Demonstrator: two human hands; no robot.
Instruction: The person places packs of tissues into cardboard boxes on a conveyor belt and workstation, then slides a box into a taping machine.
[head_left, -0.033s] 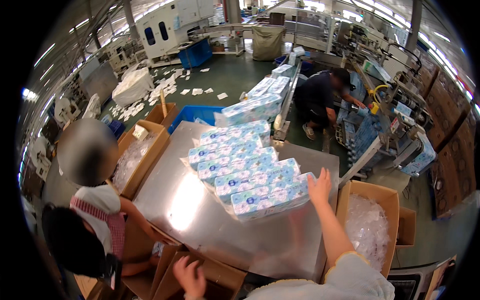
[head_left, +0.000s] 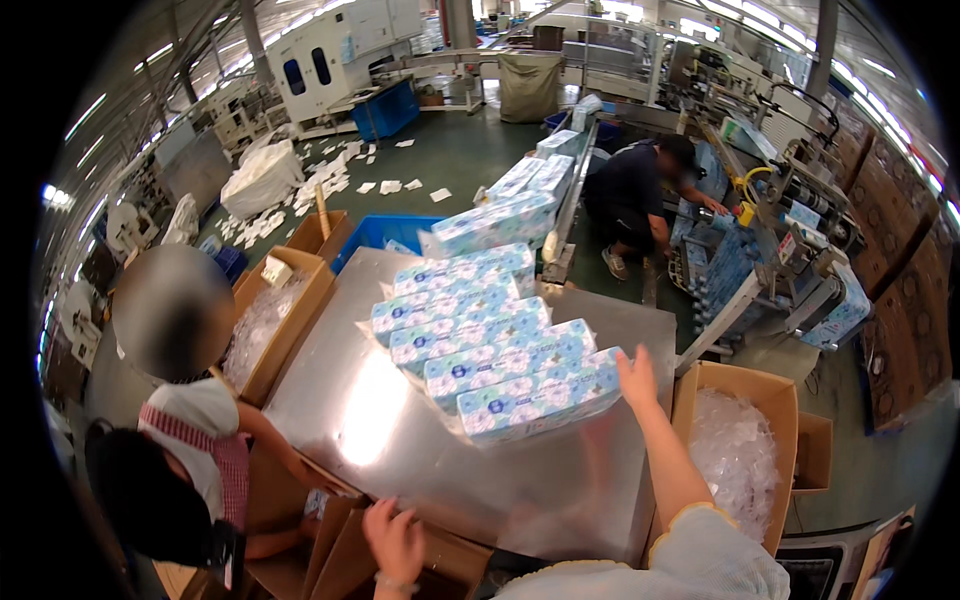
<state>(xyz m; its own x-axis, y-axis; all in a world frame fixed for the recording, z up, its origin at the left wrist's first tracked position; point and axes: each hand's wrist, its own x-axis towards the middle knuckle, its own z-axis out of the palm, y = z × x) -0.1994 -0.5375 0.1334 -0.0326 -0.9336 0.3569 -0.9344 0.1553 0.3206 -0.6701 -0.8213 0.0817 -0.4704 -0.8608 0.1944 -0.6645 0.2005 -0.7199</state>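
Note:
Several long, blue-and-white floral tissue packs lie side by side in a slanted row on the metal table. My right hand rests against the right end of the nearest pack, fingers stretched out and not wrapped round it. Over the edge of an open cardboard box at the table's near side is my left hand. Its fingers are loosely bent and apart, with nothing in them.
Cardboard boxes of clear plastic wrapping stand at the right and left of the table. A co-worker reaches into a box at the left. Another person crouches by a machine beyond the conveyor.
My left hand has risen slightly and moved right, toward the table's near edge. The fingers of my right hand have tilted a little at the pack's end. The packs look almost unmoved.

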